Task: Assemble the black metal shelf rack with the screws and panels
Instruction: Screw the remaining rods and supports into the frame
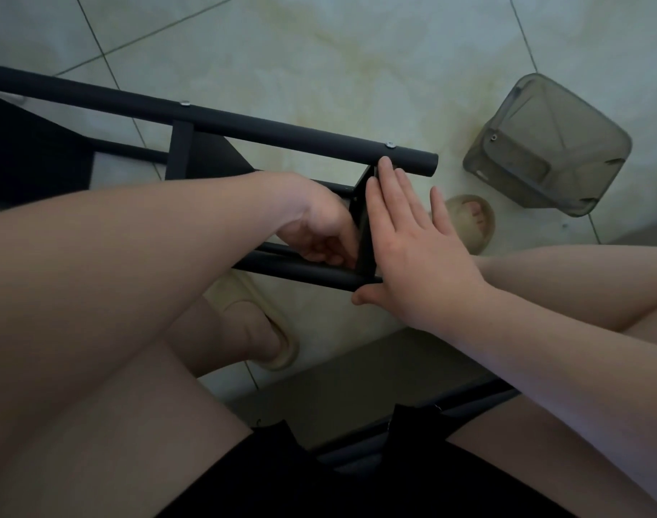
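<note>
The black rack (282, 138) is lying sideways at the person's knees, with open floor (319, 50) beyond its tube ends. The right hand (412, 256) is pressing flat on the end panel (364, 226); the left hand (315, 226) is curling behind it, grip unclear.

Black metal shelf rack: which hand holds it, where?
Right hand presses flat on the end crosspiece of the black metal shelf rack; left hand curls behind it, hold hidden.

Quick tally, down on the floor
Two hands showed, left hand (319, 233) and right hand (412, 248); two thick tubes, upper tube (282, 132) and lower tube (300, 272); two silver screws (389, 145); two beige slippers (468, 222); one grey container (547, 147).
</note>
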